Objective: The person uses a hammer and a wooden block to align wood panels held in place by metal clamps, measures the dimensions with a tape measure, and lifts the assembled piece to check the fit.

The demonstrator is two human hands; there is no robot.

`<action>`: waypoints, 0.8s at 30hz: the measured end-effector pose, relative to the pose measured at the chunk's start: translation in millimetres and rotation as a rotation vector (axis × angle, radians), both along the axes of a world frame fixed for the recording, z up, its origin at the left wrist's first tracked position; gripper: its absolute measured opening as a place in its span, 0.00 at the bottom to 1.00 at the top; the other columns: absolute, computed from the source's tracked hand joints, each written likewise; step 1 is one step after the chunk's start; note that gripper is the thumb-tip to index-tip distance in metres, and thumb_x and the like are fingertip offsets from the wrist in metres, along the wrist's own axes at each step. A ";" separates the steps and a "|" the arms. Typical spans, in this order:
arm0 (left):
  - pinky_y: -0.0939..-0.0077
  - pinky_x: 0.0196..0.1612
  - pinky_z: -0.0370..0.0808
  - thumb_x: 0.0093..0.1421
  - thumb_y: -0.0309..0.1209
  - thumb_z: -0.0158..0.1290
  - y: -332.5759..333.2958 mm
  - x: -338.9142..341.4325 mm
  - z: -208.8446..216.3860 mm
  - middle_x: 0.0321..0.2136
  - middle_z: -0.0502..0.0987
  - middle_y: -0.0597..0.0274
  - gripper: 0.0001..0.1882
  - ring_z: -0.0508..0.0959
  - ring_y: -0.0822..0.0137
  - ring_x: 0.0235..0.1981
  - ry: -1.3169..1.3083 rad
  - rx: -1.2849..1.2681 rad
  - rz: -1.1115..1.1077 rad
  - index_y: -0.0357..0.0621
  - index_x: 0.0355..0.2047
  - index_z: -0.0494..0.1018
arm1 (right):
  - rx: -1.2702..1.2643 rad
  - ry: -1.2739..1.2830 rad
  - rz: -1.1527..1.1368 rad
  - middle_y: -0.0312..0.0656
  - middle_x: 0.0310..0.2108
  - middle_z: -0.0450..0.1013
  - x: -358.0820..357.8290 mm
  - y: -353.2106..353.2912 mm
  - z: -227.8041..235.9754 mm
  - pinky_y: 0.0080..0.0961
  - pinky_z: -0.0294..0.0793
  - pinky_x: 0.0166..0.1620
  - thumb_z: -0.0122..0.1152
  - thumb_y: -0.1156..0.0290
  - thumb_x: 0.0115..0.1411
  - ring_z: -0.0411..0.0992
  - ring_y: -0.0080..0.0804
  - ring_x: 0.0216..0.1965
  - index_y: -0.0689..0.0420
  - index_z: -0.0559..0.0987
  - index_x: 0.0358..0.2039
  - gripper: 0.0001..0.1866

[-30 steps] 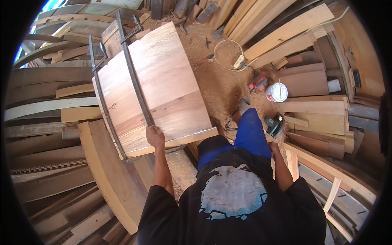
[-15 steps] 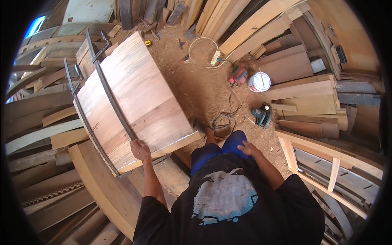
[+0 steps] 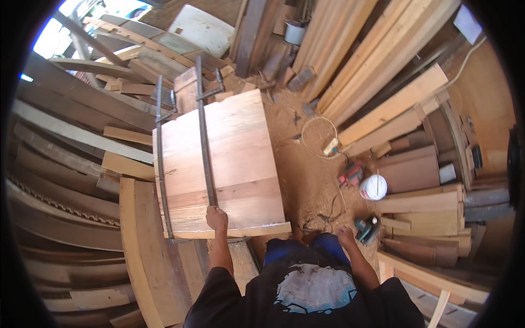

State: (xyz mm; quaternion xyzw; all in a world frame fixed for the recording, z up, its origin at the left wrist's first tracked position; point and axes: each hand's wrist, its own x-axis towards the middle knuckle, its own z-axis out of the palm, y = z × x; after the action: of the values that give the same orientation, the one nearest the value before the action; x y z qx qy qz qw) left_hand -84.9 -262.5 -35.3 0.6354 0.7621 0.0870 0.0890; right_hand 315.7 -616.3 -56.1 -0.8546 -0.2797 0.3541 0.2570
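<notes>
A wide panel (image 3: 240,147) of joined light wood boards lies in front of me on the left. Two long dark metal bar clamps run lengthwise across it. My left hand (image 3: 217,218) is closed around the near end of the right bar clamp (image 3: 204,142), by the panel's front edge. The left bar clamp (image 3: 162,186) lies along the panel's left side, untouched. Beside my right thigh hangs my right hand (image 3: 345,236), holding nothing, its fingers loosely apart.
Right of my legs, a green circular saw (image 3: 367,229), a white bucket (image 3: 373,187) and a red power tool (image 3: 350,173) stand on the sawdust-covered floor. Cables and a white power strip (image 3: 331,146) lie nearby. Stacked boards (image 3: 60,180) flank both sides.
My view has turned, so the panel and floor tools appear farther right and lower. My left hand keeps its grip on the bar clamp; my right hand has lowered slightly beside my thigh.
</notes>
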 end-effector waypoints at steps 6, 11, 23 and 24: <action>0.55 0.39 0.71 0.53 0.28 0.50 -1.1 -12.1 18.8 0.32 0.75 0.54 0.03 0.75 0.49 0.34 -0.078 0.017 0.095 0.44 0.28 0.73 | -0.069 0.117 -0.135 0.45 0.19 0.73 60.7 -33.5 -45.1 0.33 0.70 0.29 0.57 0.66 0.51 0.71 0.34 0.21 0.65 0.79 0.25 0.13; 0.54 0.40 0.71 0.54 0.28 0.49 -2.5 13.8 21.7 0.32 0.75 0.52 0.05 0.75 0.47 0.35 -0.174 0.000 0.105 0.42 0.27 0.73 | -0.233 -0.053 0.151 0.44 0.17 0.71 126.0 -43.8 -72.9 0.34 0.65 0.23 0.58 0.67 0.51 0.70 0.32 0.19 0.64 0.77 0.19 0.12; 0.56 0.58 0.63 0.56 0.28 0.47 -25.1 43.5 5.8 0.51 0.64 0.26 0.11 0.64 0.37 0.55 -0.136 -0.162 0.369 0.34 0.35 0.73 | -0.137 0.404 0.313 0.37 0.19 0.71 195.7 293.5 4.4 0.25 0.69 0.24 0.53 0.67 0.56 0.70 0.24 0.20 0.61 0.77 0.26 0.11; 0.56 0.59 0.62 0.56 0.28 0.46 -28.1 50.1 0.9 0.52 0.63 0.25 0.11 0.64 0.37 0.56 -0.286 -0.233 0.485 0.34 0.35 0.73 | -0.159 0.421 0.300 0.36 0.19 0.71 199.1 315.2 12.9 0.25 0.68 0.24 0.53 0.66 0.56 0.69 0.23 0.20 0.61 0.77 0.27 0.11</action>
State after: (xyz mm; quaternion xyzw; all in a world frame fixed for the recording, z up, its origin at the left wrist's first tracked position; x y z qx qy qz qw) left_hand -34.8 -290.6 -34.4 0.4019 0.8761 0.1064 0.2443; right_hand 514.8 -301.1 -43.2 -0.7286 -0.3147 0.5791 0.1863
